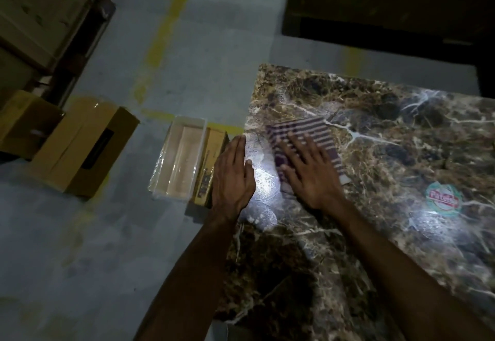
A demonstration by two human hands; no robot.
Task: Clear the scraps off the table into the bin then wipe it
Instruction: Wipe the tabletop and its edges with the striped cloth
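Fingers [301, 148] of the right hand [310, 177] are spread flat and pressed on a striped cloth [302, 132] laid on the marble desk [375, 132]. Straight, closed fingers of the left hand [233, 177] are held at the desk's left edge, just beside the cloth. A clear plastic bin [182, 158] is seen on the floor left of the desk, beside cardboard boxes [80, 148]. A round sticker [443, 199] is seen right of the cloth.

This looks like a warehouse or storeroom: a grey concrete floor [112, 233] marked with yellow painted lines [163, 35], stacked cartons [40, 6] on a pallet at upper left, and open cardboard boxes [80, 148] on the floor at left, in dim light.
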